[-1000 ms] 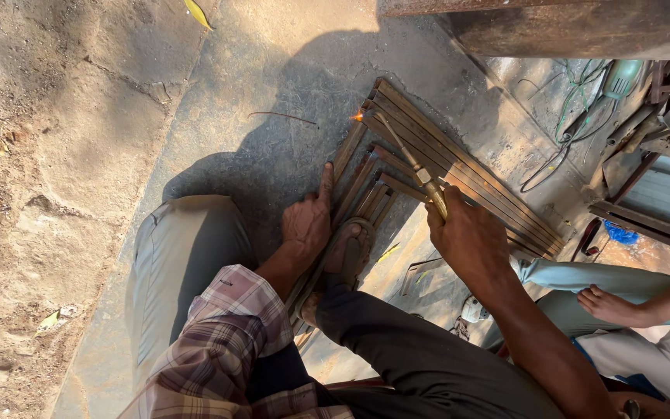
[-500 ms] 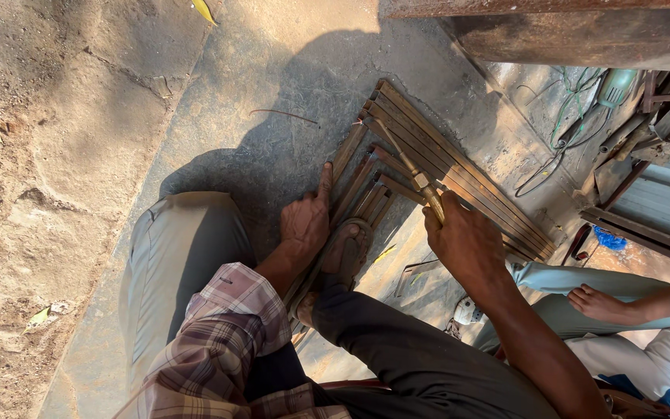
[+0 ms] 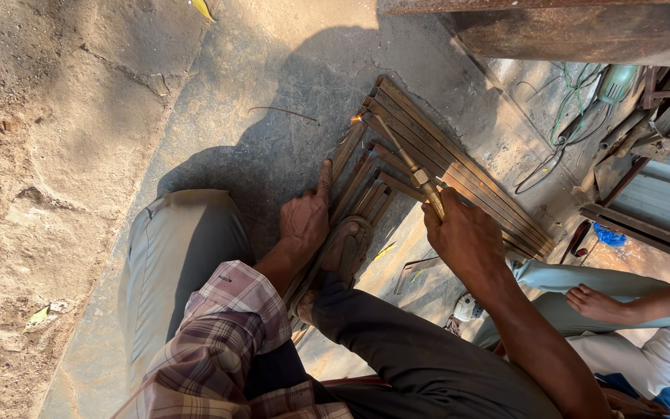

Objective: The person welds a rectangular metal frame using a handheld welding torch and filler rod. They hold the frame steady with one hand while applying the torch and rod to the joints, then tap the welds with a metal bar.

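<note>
Firstly, setting: a rough concrete slab [image 3: 273, 70] is seen from above, bordered on its left edge by sandy dirt [image 3: 32, 155].
Workpiece: a stack of flat, rusty metal strips [image 3: 459, 186] is laid on the slab near its right edge, fanned diagonally, with shorter strips [image 3: 366, 190] joined at an angle on the left side.
Right hand: the right hand [image 3: 463, 237] is closed around the brass-coloured handle of a thin torch [image 3: 409, 167], fingers wrapped tight.
Torch position: the torch is stretched up and left from the grip across the strips; a small orange glow [image 3: 357, 119] is shown at its tip, on the upper left end of the stack, well apart from the knuckles.
Left hand: the left hand [image 3: 306, 217] is pressed flat on the short strips, index finger extended along one; nothing is pinched.
Foot: a sandalled foot [image 3: 343, 252] is set on the lower strip ends, just beside the left hand.
Clothing: a plaid sleeve [image 3: 226, 334] and dark trousers [image 3: 412, 357] are visible.
Surroundings: another person's bare foot [image 3: 599, 304] is seen at the right; a green cable [image 3: 575, 109] is coiled near grey metal scrap [image 3: 661, 101].
</note>
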